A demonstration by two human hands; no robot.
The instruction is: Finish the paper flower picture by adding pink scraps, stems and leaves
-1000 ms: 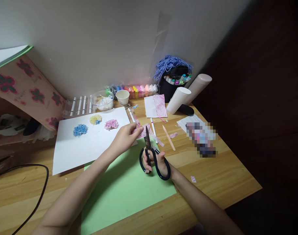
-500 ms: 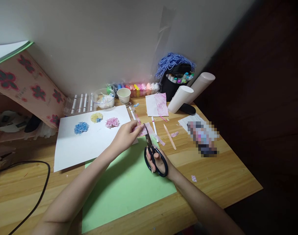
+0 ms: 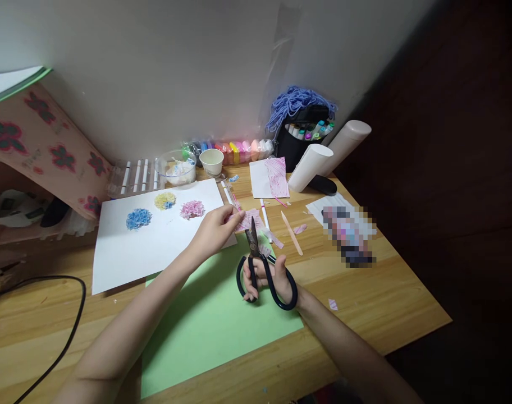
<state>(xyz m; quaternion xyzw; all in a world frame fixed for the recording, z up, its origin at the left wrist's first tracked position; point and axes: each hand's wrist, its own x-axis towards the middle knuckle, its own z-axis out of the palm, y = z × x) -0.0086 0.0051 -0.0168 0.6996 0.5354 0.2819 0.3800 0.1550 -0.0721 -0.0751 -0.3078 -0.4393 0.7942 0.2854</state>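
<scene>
Pink paper [image 3: 248, 219]: likely light, tears easily; best held by its edge.
Left hand [image 3: 213, 228]: I pinch it.
Right hand [image 3: 282, 282]: I grip scissors [image 3: 253, 244] by the loops.

No text, label, brand or number can be read. On the pale pink upright panel patterned with dark, red-edged flowers [image 3: 77, 143], faint grey script-like marks beside the blooms are too blurred to make out. Coarse pixel blocks cover the flat, dark-and-pink item [image 3: 347, 235] lying on the thin white sheet [image 3: 317, 209], leaving its surface illegible.
</scene>
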